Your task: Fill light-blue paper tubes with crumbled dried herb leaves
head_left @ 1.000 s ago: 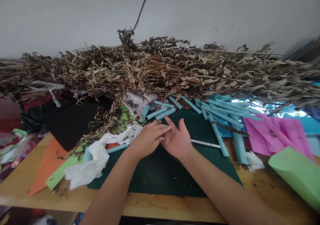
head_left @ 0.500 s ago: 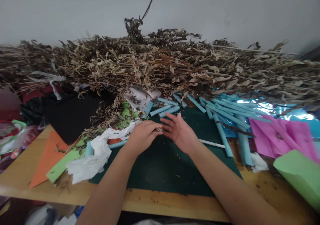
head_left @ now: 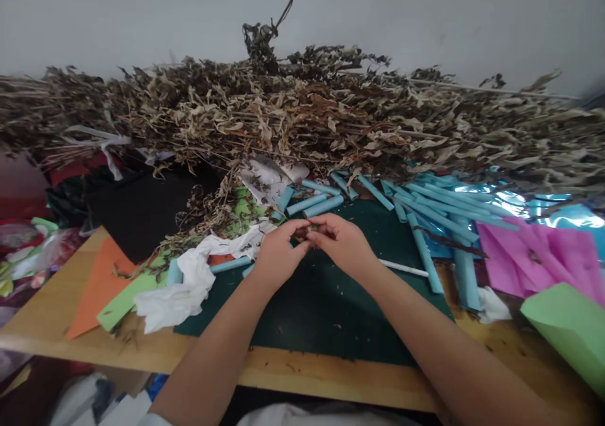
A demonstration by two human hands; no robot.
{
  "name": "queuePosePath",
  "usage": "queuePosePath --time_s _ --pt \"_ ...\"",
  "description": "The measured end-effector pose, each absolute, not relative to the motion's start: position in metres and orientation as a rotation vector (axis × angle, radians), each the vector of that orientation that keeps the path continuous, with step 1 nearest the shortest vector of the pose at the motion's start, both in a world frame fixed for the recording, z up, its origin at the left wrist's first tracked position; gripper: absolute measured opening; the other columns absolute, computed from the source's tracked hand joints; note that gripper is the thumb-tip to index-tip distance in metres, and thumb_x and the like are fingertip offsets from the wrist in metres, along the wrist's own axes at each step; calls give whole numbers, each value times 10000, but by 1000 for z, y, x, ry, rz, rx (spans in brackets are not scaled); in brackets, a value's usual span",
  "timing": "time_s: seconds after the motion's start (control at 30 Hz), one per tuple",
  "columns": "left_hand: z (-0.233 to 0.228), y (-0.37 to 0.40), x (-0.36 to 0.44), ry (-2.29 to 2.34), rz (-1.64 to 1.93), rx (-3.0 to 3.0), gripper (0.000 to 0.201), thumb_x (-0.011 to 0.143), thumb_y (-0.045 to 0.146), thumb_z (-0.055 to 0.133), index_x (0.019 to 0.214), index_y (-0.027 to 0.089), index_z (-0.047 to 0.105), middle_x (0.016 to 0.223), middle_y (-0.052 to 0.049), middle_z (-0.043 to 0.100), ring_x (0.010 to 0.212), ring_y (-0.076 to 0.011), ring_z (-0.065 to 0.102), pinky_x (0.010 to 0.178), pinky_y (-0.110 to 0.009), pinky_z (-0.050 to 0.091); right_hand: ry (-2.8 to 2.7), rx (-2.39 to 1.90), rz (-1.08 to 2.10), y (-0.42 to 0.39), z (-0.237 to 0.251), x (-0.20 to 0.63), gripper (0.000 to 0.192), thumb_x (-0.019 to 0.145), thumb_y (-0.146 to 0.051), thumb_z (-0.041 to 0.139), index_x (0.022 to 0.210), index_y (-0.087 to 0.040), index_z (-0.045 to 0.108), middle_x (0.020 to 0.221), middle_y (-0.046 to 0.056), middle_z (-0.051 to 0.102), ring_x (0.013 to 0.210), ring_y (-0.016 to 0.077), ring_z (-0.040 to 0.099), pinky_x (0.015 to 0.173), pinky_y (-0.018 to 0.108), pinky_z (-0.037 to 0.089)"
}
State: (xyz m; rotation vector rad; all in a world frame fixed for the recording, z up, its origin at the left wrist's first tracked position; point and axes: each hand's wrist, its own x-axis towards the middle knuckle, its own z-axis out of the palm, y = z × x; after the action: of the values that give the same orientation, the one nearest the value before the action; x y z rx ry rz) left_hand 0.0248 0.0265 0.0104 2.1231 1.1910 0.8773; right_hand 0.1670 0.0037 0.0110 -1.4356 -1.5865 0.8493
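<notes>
My left hand (head_left: 282, 249) and my right hand (head_left: 341, 242) meet above a dark green sheet (head_left: 326, 325). Between their fingertips is a small pinch of dried leaf (head_left: 309, 229), mostly hidden by the fingers. Both hands are closed, thumbs and fingers pressed together around it. Just beyond them lie several short light-blue paper tubes (head_left: 324, 206). A crumpled white tissue (head_left: 184, 287) rests to the left of my left hand. A thin white stick (head_left: 404, 268) lies on the sheet beside my right wrist.
A long heap of dried leafy stalks (head_left: 293, 117) spans the back against the wall. More blue tubes (head_left: 439, 208) pile up at the right, near pink paper (head_left: 539, 256) and green paper (head_left: 571, 325). Orange paper (head_left: 101, 287) and black material (head_left: 142, 212) lie at the left.
My right hand, with its fingers spread before, has come in to meet my left hand and closed its fingers on the dried leaf. The view has shifted slightly.
</notes>
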Motion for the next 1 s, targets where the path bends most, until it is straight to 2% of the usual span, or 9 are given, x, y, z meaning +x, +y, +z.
queuePosePath --time_s 0.13,0.27,0.4,0.47,0.53,0.63,0.7,0.9,1.0 --pt "6 26 27 1099 847 1860 323 724 198 494 1047 206 491 920 -33 619 856 -145 571 789 -281 430 -1694 -1497 664 1 12 176 135 713 -230 529 829 -176 570 706 24 607 628 147 545 573 256 406" --pt "10 23 27 992 775 1724 503 761 143 411 1236 230 269 956 -36 614 909 -127 552 827 -295 404 -1836 -1529 460 -3 14 177 165 709 -209 523 855 -157 580 785 76 603 733 207 532 640 305 378" --pt "23 24 19 941 626 1847 577 788 197 388 1292 258 112 1057 -50 578 994 -142 515 870 -328 373 -1929 -1529 340 -4 14 181 154 736 -211 455 802 -161 584 760 84 584 727 218 507 631 309 349" --pt "28 27 10 1048 551 2027 559 786 273 404 1286 268 154 1138 -65 525 1051 -184 474 881 -367 359 -1923 -1541 318 -5 13 186 149 735 -212 443 786 -174 578 714 66 573 682 198 500 600 290 345" --pt "31 32 2 1219 434 2267 521 751 346 455 1238 246 302 1191 -90 472 1104 -251 412 897 -430 324 -1890 -1555 314 -7 11 192 142 731 -210 443 785 -183 571 689 51 566 651 180 495 581 274 348" --pt "27 37 -4 1440 202 2594 437 634 406 583 1015 197 546 1207 -127 438 1162 -365 280 916 -579 163 -1848 -1554 332 -10 6 200 140 734 -211 437 780 -184 567 674 41 560 627 164 495 563 261 358" --pt "23 37 -3 1495 89 2720 344 591 397 626 865 189 608 1219 -133 418 1182 -403 203 883 -646 50 -1829 -1538 344 -13 4 204 146 742 -216 434 785 -179 569 676 43 559 616 160 495 549 259 365" --pt "32 29 1 1310 95 2739 183 617 305 615 785 233 610 1228 -72 420 1181 -354 234 872 -658 29 -1756 -1414 351 -13 0 209 169 723 -213 488 855 -164 583 782 64 581 664 157 527 578 266 417" --pt "42 25 2 1082 223 2622 234 658 311 578 882 245 588 1147 -48 492 1107 -264 372 942 -529 184 -1722 -1328 332 -14 2 211 171 728 -223 495 863 -176 588 781 53 588 649 145 534 570 265 429"
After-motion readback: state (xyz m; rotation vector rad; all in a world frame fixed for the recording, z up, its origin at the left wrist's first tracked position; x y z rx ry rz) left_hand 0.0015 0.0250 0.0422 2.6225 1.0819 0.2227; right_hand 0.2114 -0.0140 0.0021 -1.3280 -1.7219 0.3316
